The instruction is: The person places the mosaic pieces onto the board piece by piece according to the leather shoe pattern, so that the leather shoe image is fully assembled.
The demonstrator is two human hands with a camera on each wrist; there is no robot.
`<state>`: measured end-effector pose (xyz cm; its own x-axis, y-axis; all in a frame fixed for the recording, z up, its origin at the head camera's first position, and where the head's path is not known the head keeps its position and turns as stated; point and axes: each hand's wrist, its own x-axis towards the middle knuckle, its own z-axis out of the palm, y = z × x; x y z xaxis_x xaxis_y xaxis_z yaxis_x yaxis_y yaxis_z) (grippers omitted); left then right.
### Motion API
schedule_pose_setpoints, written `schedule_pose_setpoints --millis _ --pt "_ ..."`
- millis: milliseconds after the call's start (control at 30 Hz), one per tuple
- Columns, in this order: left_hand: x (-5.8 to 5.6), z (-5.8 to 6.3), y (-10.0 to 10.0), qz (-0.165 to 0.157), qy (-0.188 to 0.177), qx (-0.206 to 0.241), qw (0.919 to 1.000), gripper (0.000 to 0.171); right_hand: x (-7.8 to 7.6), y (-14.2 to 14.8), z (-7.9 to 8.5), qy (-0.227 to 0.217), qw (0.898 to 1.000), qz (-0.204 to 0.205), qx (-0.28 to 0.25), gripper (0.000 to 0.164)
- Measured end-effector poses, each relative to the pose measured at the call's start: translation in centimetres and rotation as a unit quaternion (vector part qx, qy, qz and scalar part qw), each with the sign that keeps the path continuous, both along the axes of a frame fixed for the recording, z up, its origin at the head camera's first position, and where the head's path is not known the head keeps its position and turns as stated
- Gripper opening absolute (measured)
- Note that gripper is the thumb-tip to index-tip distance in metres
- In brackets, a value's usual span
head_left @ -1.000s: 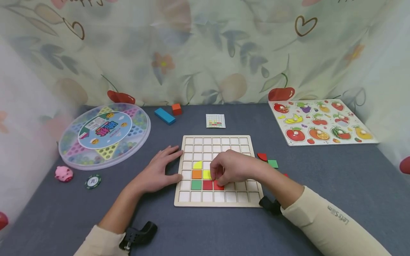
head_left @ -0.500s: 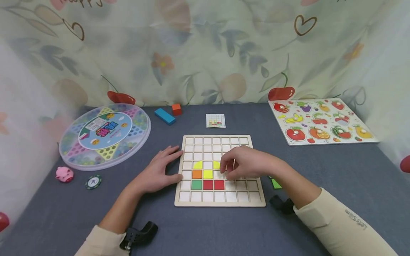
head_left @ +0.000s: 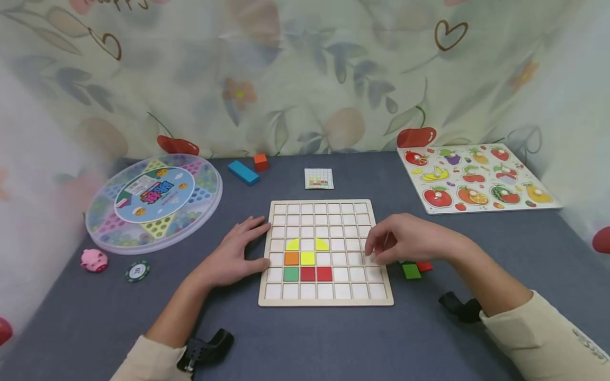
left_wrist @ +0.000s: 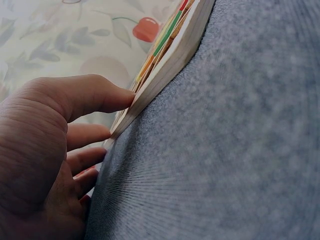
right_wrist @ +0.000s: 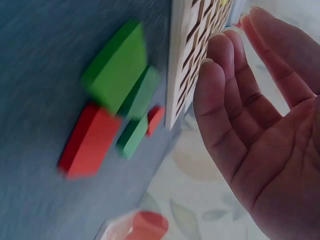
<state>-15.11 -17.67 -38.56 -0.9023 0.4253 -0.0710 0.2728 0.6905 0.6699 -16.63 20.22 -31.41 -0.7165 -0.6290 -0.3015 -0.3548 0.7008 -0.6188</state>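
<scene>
A pale wooden grid board (head_left: 326, 291) lies in the middle of the table. Set in its cells are an orange square (head_left: 291, 258), a yellow square (head_left: 307, 258), a green square (head_left: 291, 274), two red squares (head_left: 324, 274) and two yellow round-cornered pieces (head_left: 322, 245). My left hand (head_left: 233, 251) touches the board's left edge with thumb and fingertips, fingers extended. Over the right edge hovers my right hand (head_left: 405, 238), fingers loosely bent and nothing between them in the right wrist view. Beside the board lie loose green (right_wrist: 120, 65) and red blocks (right_wrist: 90, 142), partly hidden by this hand in the head view.
A small pattern card (head_left: 319, 179) lies behind the board. Farther left are a round checkers set (head_left: 209, 211), a pink pig (head_left: 94, 260), a chip (head_left: 137, 271), a blue block (head_left: 243, 173) and an orange cube (head_left: 260, 162). A fruit puzzle (head_left: 481, 180) stands at back right.
My right hand has let go of a red square, now in its cell, and moved right to the board's edge, uncovering the second yellow round-cornered piece. The left hand stays put.
</scene>
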Motion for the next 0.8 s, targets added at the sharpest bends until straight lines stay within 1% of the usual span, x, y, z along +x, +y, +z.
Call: schedule_pose_setpoints --millis 200,400,567,800 --pt "0.0 0.0 0.0 0.001 -0.001 0.004 1.0000 0.078 0.4 2.2 0.3 -0.002 1.000 -0.016 0.022 0.014" --pt "0.0 -0.2 0.0 -0.002 -0.002 0.003 1.0000 0.078 0.8 3.7 -0.3 -0.010 0.999 -0.027 0.035 0.017" --pt "0.0 -0.2 -0.1 0.000 0.003 0.002 1.0000 0.077 1.0 4.4 -0.9 0.004 0.998 -0.030 0.057 0.020" --pt "-0.1 -0.2 0.0 0.000 0.002 0.002 1.0000 0.077 1.3 4.4 -1.5 0.031 0.996 -0.027 0.082 0.015"
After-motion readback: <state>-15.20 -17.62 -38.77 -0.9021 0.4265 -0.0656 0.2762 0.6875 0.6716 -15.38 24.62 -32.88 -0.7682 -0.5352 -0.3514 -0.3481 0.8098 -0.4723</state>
